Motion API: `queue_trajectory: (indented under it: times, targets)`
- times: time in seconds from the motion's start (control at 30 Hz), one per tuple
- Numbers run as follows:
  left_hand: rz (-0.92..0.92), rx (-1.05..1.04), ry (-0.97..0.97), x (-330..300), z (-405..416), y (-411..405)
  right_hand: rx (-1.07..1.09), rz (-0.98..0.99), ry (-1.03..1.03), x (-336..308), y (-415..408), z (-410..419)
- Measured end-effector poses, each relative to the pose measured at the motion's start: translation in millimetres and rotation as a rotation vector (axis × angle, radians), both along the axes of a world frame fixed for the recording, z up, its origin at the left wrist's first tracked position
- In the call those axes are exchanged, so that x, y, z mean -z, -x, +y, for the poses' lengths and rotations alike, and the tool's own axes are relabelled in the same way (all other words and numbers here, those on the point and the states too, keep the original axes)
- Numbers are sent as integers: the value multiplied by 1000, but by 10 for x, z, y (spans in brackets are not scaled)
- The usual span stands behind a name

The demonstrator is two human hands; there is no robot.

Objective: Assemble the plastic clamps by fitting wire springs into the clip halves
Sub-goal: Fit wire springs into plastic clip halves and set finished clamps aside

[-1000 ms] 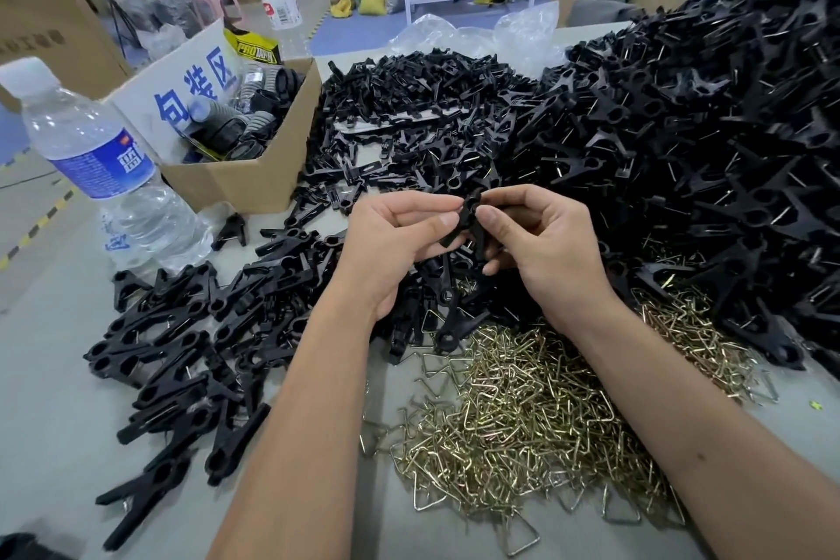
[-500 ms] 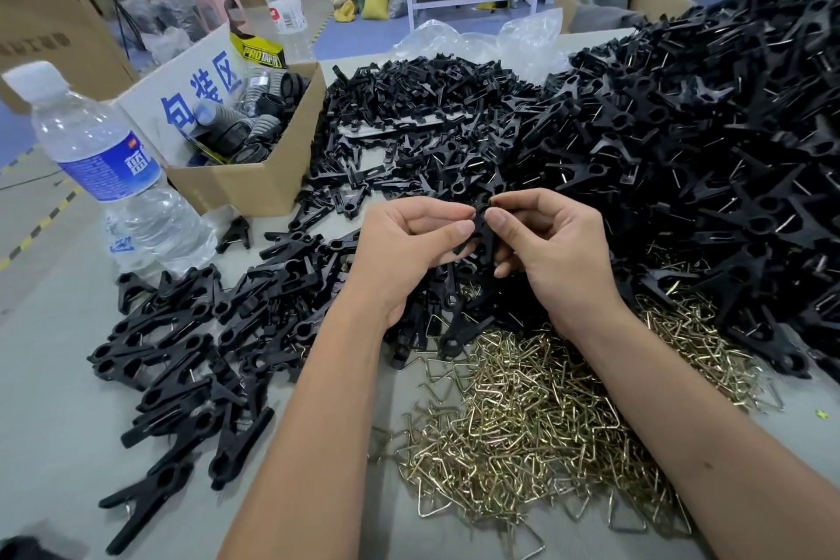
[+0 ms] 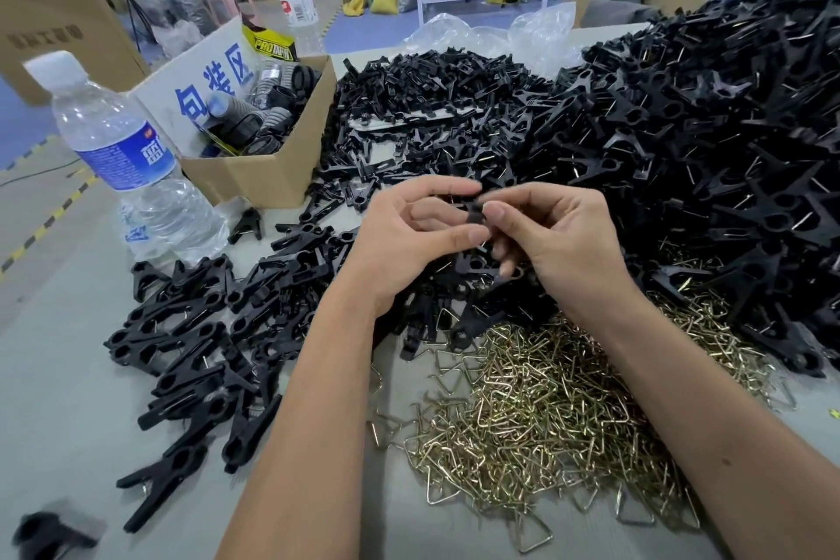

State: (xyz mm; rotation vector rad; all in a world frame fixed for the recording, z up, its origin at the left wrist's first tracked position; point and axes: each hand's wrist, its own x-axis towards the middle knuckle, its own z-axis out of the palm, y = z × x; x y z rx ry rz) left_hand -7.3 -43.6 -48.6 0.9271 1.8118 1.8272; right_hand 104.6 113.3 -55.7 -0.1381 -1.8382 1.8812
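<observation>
A large heap of black clip halves (image 3: pixel 682 141) fills the upper right of the frame; brass wire springs (image 3: pixel 536 414) lie piled at lower centre. At centre, left hand (image 3: pixel 409 241) and right hand (image 3: pixel 563 241) both pinch one black clamp (image 3: pixel 475 210) between curled fingertips.

Box flap (image 3: pixel 213 82): large blue Chinese characters 包装区 on the white panel, up and to the left of the left hand (image 3: pixel 409 241).
Yellow-black pack (image 3: pixel 272 43): "PROTAPE" or similar; last letters unclear; it stands in the cardboard box beyond that flap.
Near water bottle (image 3: pixel 122 150): blue label with white characters, too blurred to read, far left of the left hand.
Far water bottle (image 3: pixel 296 7): small red mark, unreadable.
</observation>
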Motion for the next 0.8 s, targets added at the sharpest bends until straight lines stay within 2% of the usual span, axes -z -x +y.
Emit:
queue_trajectory:
  times: [0.03, 0.1, 0.23, 0.27, 0.33, 0.43, 0.6, 0.7, 0.8]
  targets:
    - [-6, -24, -22, 1, -21, 32, 23, -10, -61, -27, -4, -7]
    - [-34, -124, -64, -12, -77, 101, 79, -52, -368, -84, -5, -33]
    - [-183, -284, -190, -6, -173, 199, -161, -313, -1107, -217, 8, -287]
    - [-200, -294, -205, 0, -179, 204, -197, -373, -1248, -238, 15, -367]
    - [-191, -302, -199, 11, -173, 197, -205, -434, -1397, -285, 27, -483]
    - [-153, -306, -174, 6, -168, 172, -187, -448, -1452, -352, 17, -570]
    - [-219, -317, -228, 4, -185, 184, -232, -466, -1426, -320, 4, -617]
    - [-222, -327, -224, -3, -179, 165, -251, -419, -1223, -283, 53, -530]
    - [-215, -329, -233, -6, -181, 150, -163, -322, -850, -250, 85, -388]
